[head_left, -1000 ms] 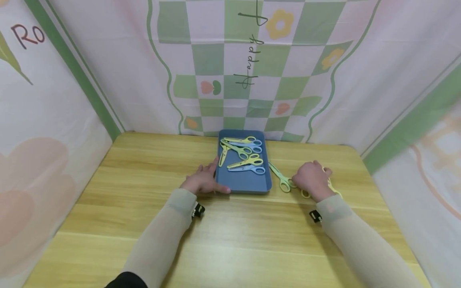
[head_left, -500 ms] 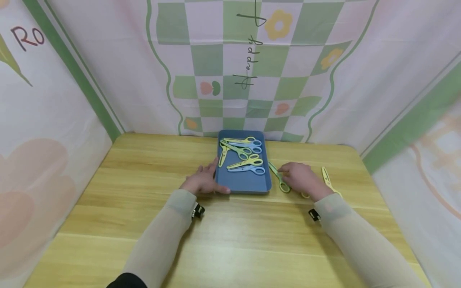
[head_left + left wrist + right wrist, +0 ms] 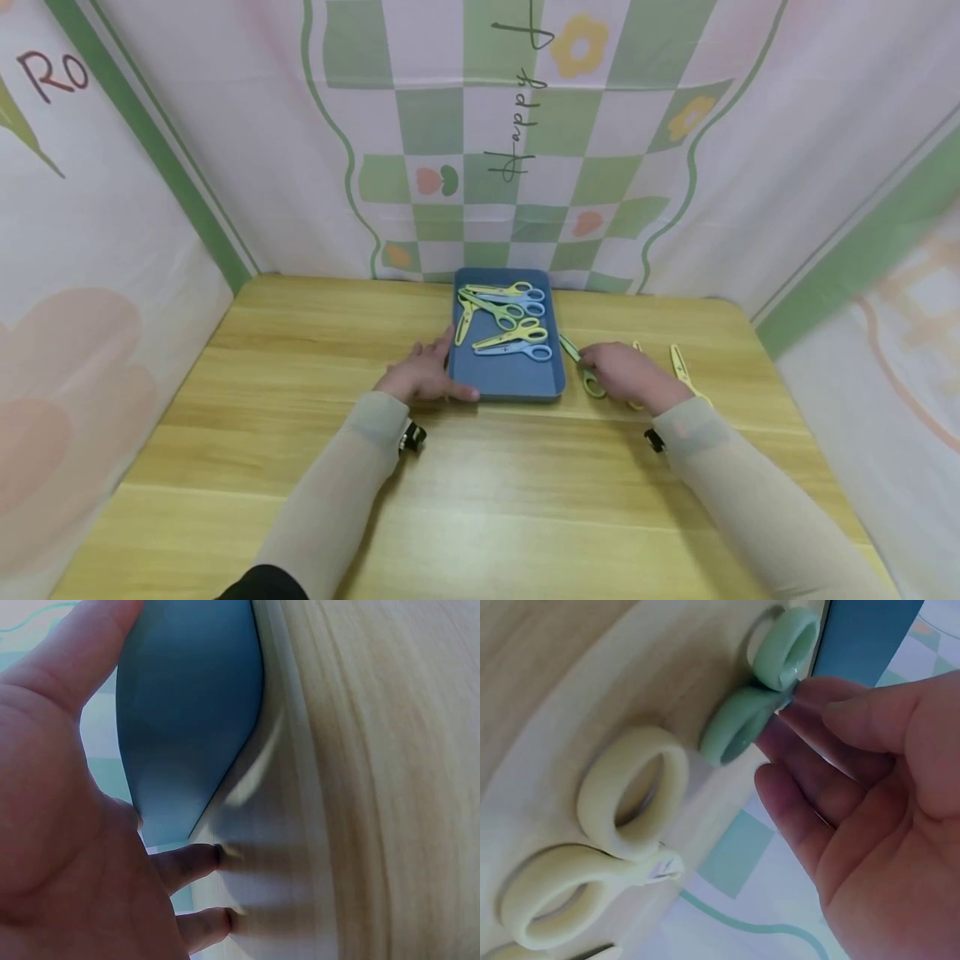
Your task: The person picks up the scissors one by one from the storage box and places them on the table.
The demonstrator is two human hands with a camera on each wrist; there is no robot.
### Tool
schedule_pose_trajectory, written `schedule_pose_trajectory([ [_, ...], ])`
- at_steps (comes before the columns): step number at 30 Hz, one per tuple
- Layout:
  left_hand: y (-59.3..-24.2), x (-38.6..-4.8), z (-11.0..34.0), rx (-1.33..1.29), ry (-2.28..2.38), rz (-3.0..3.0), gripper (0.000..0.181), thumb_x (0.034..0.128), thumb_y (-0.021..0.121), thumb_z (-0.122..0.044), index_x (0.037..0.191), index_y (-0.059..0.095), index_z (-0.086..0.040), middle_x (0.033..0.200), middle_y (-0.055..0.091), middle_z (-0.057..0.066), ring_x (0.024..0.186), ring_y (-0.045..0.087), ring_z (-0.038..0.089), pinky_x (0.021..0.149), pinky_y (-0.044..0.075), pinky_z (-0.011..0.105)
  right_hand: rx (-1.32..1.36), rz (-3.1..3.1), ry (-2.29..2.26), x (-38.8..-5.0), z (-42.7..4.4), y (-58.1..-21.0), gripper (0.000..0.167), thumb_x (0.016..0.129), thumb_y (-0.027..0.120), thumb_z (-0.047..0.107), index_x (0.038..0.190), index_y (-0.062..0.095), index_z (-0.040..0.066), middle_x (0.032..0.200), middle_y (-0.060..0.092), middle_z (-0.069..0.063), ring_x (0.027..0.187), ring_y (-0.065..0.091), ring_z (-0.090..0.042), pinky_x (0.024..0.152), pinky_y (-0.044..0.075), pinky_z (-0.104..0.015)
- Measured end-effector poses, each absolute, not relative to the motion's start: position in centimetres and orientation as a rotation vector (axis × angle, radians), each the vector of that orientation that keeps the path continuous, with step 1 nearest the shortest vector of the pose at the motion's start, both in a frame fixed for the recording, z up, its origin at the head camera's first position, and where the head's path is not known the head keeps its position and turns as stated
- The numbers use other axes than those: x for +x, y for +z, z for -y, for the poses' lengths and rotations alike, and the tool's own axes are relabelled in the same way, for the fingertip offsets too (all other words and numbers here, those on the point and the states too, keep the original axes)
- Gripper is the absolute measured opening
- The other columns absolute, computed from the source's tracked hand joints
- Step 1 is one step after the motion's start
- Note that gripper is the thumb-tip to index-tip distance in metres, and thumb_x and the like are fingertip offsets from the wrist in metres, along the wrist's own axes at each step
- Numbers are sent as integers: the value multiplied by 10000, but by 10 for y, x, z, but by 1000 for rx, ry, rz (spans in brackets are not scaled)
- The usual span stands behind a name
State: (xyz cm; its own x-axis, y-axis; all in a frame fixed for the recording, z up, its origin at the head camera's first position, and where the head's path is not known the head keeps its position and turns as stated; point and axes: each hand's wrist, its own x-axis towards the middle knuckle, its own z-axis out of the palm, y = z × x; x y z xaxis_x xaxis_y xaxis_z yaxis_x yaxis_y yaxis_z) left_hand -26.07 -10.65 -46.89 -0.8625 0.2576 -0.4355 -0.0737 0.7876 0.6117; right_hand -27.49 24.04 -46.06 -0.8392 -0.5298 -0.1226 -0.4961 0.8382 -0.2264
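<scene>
My left hand (image 3: pixel 423 375) rests at the left side of a blue tray (image 3: pixel 502 386), its thumb along the near edge and its fingers spread. The left wrist view shows the thumb against the tray wall (image 3: pixel 195 690) and two fingertips down by the tabletop. Just right of the tray, my right hand (image 3: pixel 624 372) pinches green scissors (image 3: pixel 569 347) near the pivot, between thumb and fingers. Their two green handle loops (image 3: pixel 724 735) lie close to the table in the right wrist view. Yellow scissors (image 3: pixel 626 868) beside them are partly hidden by the hand in the head view.
Inside the tray lie several scissors, among them yellow scissors (image 3: pixel 510 335), blue scissors (image 3: pixel 495 350) and green scissors (image 3: pixel 491 308). Another yellow pair (image 3: pixel 679 367) lies farther right on the wooden table (image 3: pixel 480 492). A patterned cloth (image 3: pixel 495 179) hangs behind the tray.
My right hand has moved left from the yellow scissors to the green scissors and now pinches them. The yellow pairs on the right are more exposed. My left hand stays at the tray.
</scene>
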Motion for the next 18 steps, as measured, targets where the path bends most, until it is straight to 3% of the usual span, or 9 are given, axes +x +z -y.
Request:
schedule_pose_trajectory([
  [10, -467, -261, 107, 136, 880, -2464, 1288, 703, 826, -620, 1593, -67, -360, 1661, 27, 48, 1488, -73, 360, 1089, -27, 708, -923, -2807, -231, -279, -248, -455, 250, 894, 530, -74, 1005, 750, -28, 1088, 666, -236, 1028, 628, -447, 904, 501, -546],
  [18, -466, -261, 106, 128, 882, -2453, 1288, 702, 827, -620, 1596, -60, -352, 1660, 24, 58, 1488, -75, 357, 1087, -38, 707, -818, -2741, -255, -279, -251, -447, 306, 844, 503, -138, 925, 765, -4, 987, 678, -168, 900, 637, -295, 834, 535, -509],
])
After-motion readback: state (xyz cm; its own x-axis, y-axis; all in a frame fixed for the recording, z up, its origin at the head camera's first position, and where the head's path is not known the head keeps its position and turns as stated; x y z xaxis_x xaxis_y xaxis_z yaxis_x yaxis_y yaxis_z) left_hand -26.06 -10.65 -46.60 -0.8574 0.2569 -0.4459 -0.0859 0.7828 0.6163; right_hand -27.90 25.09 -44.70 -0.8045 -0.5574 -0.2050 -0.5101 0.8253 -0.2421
